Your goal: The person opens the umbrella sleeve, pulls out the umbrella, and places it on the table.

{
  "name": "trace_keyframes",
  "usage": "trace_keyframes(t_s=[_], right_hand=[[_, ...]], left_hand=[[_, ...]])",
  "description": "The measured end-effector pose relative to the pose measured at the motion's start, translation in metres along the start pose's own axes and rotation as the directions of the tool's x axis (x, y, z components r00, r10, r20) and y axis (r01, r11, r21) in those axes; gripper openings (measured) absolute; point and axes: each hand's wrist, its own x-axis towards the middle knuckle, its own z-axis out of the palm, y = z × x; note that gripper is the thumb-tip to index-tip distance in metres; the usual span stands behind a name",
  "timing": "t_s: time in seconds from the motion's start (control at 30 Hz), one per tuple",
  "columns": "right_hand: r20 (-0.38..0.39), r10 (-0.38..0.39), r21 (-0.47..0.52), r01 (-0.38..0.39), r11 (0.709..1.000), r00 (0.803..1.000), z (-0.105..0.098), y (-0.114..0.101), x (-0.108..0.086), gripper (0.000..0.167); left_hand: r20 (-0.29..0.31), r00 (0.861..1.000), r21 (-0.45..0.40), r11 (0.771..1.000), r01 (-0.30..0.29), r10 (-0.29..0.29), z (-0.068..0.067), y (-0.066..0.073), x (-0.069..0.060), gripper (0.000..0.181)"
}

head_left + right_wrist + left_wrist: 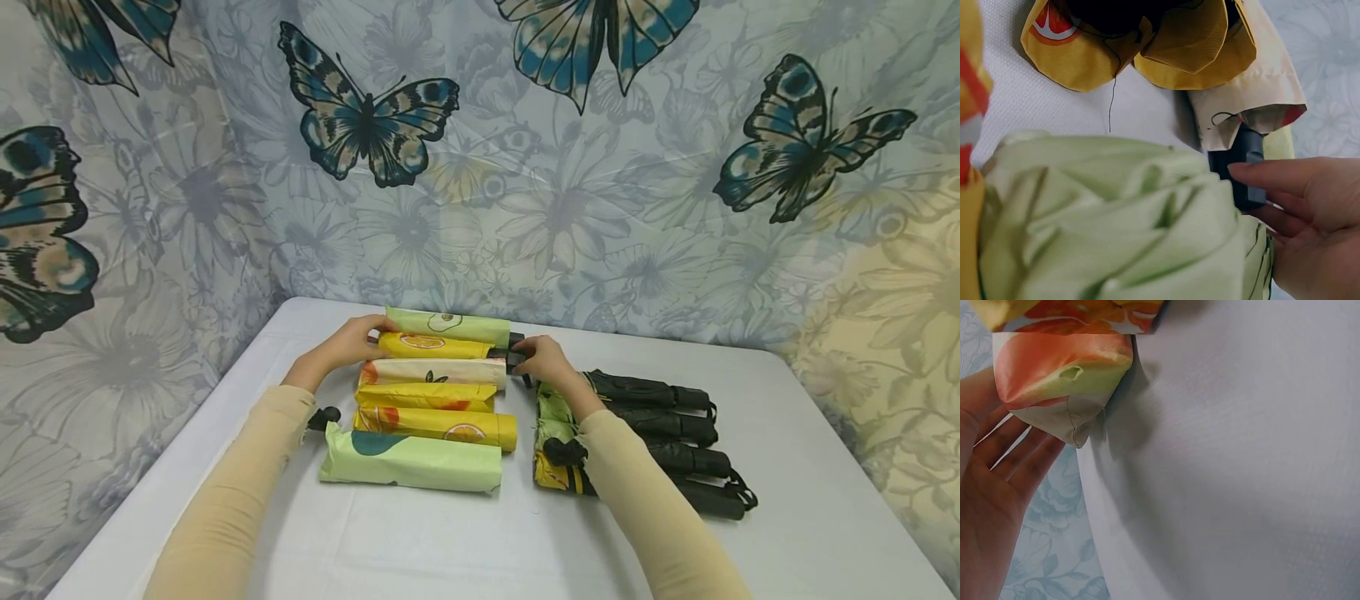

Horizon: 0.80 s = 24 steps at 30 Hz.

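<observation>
My left hand (351, 342) is at the left end of the row of printed umbrella covers. In the left wrist view, its fingers (1038, 456) reach out fairly straight behind the tip of a cream cover (1063, 372) with a peach-coloured print. At the row's right end, my right hand (547, 361) pinches a black umbrella handle (1241, 172) between thumb and fingers. That handle sticks out of a cream cover (1241, 94). A yellow orange-print cover (427, 344) and a pale green avocado-print cover (472, 328) lie farthest back, partly behind the hands.
Nearer on the white table (405, 542) lie yellow covers (435, 423) and a light green cover (420, 462). Several folded umbrellas with black outer parts (660, 425) and green or yellow gathered ends are to the right, partly under my right forearm. A butterfly-print cloth (480, 217) hangs behind.
</observation>
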Motion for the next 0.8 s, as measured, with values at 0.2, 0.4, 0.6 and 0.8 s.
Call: trace_keyframes(t_s=[0.2, 0.4, 0.6, 0.8], right_hand=[[-0.003, -0.025, -0.025, 0.025, 0.999, 1.0, 0.0016, 0.0027, 0.0019, 0.042], [0.003, -0.058, -0.008, 0.058, 0.998, 0.998, -0.0002, 0.0033, -0.0007, 0.04], [0.019, -0.091, 0.021, 0.09, 0.996, 0.996, -0.0044, 0.0056, -0.0049, 0.035], [0.027, -0.118, 0.026, 0.117, 0.993, 0.993, -0.0079, 0.008, -0.0046, 0.034]], left_hand=[[0.008, 1.0, -0.013, 1.0, 0.003, -0.003, 0.0005, -0.0008, -0.0005, 0.048], [0.017, 1.0, -0.016, 1.0, 0.008, -0.007, 0.0012, -0.0022, -0.0002, 0.048], [0.019, 1.0, -0.019, 1.0, 0.017, -0.016, 0.0019, -0.002, -0.0005, 0.048], [0.021, 1.0, -0.009, 1.0, -0.008, 0.008, 0.0019, -0.0022, -0.0013, 0.048]])
